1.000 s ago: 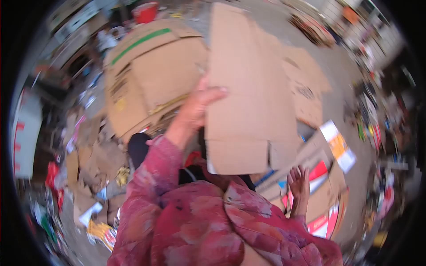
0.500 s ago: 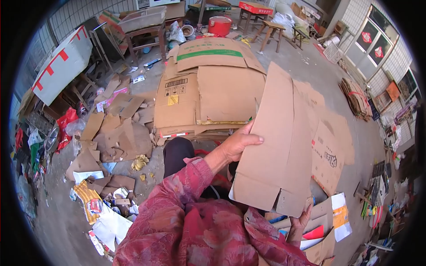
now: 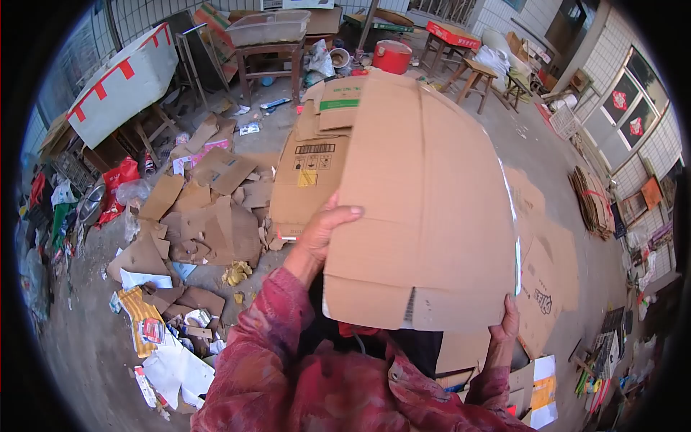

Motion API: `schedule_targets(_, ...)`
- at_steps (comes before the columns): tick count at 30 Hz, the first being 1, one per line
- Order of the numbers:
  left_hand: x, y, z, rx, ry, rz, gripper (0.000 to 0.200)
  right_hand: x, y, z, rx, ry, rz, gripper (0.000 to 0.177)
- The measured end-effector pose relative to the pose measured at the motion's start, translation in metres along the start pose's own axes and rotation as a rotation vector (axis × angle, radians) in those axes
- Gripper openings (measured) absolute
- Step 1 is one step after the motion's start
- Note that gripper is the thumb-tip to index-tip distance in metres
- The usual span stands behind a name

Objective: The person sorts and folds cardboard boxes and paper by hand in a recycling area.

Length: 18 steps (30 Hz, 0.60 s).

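Note:
I hold a large flattened brown cardboard sheet [image 3: 425, 209] up in front of me with both hands. My left hand [image 3: 322, 234] grips its left edge, thumb lying on the front face. My right hand [image 3: 505, 325] holds the lower right corner from below, fingers pointing up. The sheet hides much of a stack of flattened cartons [image 3: 311, 169] lying on the concrete floor behind it. My red patterned sleeves fill the bottom of the view.
Torn cardboard scraps [image 3: 201, 209] and paper litter [image 3: 165, 345] lie on the floor at left. More flat cardboard [image 3: 551, 281] lies at right. A table with a plastic tub [image 3: 270, 32], a red pot [image 3: 392, 56] and wooden stools [image 3: 475, 75] stand at the back.
The cardboard sheet has swung up and turned broadside toward me, covering more of the carton stack. My right hand has risen from the papers below and taken its lower right corner.

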<state>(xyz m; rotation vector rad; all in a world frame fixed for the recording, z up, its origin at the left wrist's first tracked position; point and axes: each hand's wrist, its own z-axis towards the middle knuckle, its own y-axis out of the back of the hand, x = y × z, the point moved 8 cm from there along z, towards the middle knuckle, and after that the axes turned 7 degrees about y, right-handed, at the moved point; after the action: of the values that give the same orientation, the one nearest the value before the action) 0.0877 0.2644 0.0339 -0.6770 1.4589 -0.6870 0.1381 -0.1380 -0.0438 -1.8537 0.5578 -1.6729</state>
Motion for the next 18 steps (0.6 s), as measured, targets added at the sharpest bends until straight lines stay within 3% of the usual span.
schedule_targets(4,-0.044,0.041,-0.009,-0.121,-0.097,-0.056,0.061,-0.017,-0.079,0.053,0.126,0.052,-0.108,0.046)
schedule_targets(8,-0.075,0.113,0.0,-0.18,-0.21,-0.039,0.051,-0.065,-0.135,0.099,0.294,-0.025,-0.178,0.041)
schedule_targets(10,-0.066,0.188,0.017,-0.317,-0.062,0.224,0.041,-0.119,-0.12,0.134,0.339,-0.179,-0.174,0.036)
schedule_targets(12,-0.03,0.279,0.014,-0.573,0.231,0.29,0.028,-0.184,-0.084,0.16,0.309,-0.367,-0.218,0.03)
schedule_targets(14,-0.004,0.34,0.008,-0.792,0.216,0.294,0.024,-0.233,-0.072,0.169,0.257,-0.458,-0.244,0.028)
schedule_targets(16,0.019,0.366,0.002,-0.822,0.251,0.304,0.024,-0.27,-0.055,0.163,0.201,-0.655,-0.176,0.029)
schedule_targets(18,0.033,0.376,-0.005,-0.852,0.293,0.311,0.024,-0.27,-0.047,0.167,0.234,-0.66,-0.16,0.03)
